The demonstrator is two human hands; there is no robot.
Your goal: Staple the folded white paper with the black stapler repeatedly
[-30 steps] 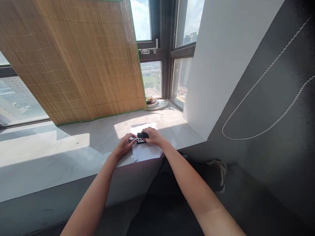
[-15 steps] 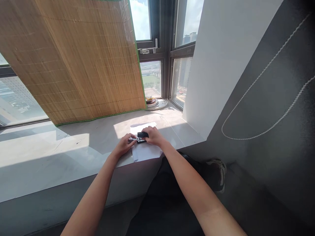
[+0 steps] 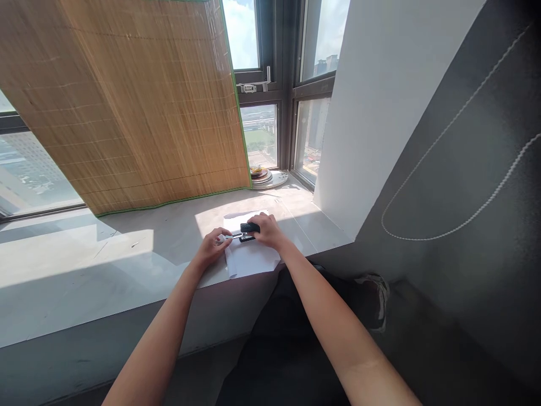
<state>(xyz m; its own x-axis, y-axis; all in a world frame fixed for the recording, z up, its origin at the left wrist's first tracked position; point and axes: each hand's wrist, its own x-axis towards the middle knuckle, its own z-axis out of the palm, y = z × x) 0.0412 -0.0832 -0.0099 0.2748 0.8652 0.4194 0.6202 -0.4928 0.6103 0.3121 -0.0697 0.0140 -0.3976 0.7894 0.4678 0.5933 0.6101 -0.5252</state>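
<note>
A black stapler [image 3: 250,228] is held over white paper [image 3: 253,261] on the window sill. My right hand [image 3: 269,230] is closed round its right end, with the fingers over the top. From the stapler's left end a thin metal strip [image 3: 235,236], seemingly its staple rail, reaches to my left hand [image 3: 212,246]. The left thumb and fingertips pinch the strip's outer end. Whether staples lie in it is too small to tell. The paper lies under both hands, near the sill's front edge.
A bamboo blind [image 3: 160,113] with a green border hangs over the window to the left. Stacked plates [image 3: 266,179] stand in the far corner of the sill [image 3: 105,276]. A white bead cord [image 3: 422,239] loops in front of the wall at the right.
My right hand and the stapler have shifted slightly to the right, and my left hand slightly to the left. More of the metal strip now shows between them.
</note>
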